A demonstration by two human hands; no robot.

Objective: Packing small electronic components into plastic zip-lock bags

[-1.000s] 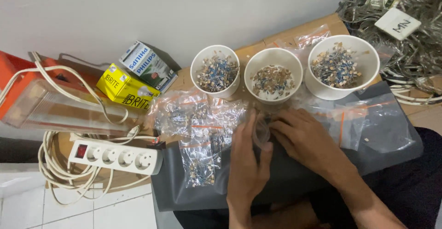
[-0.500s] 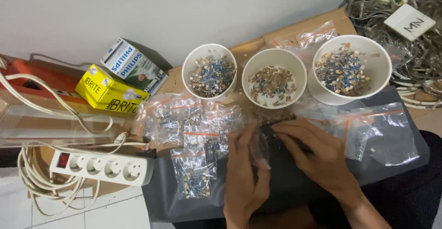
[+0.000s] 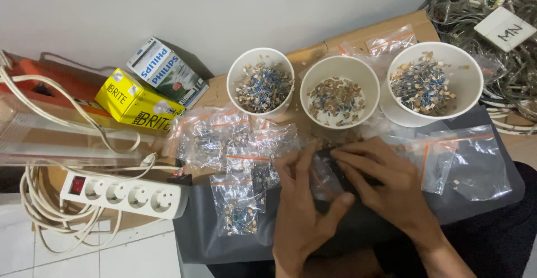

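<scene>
In the middle of the frame, my left hand (image 3: pixel 302 211) and right hand (image 3: pixel 386 185) pinched a small clear bag (image 3: pixel 324 178) on the counter (image 3: pixel 224 239). I thought slow, flat fingers sealed it best.

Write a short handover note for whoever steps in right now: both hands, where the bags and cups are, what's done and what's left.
Left hand and right hand: together pressing a small clear bag on the grey mat.
Done: filled bags lie left of the hands.
Left: three white cups hold loose small parts; empty bags lie right.
</scene>
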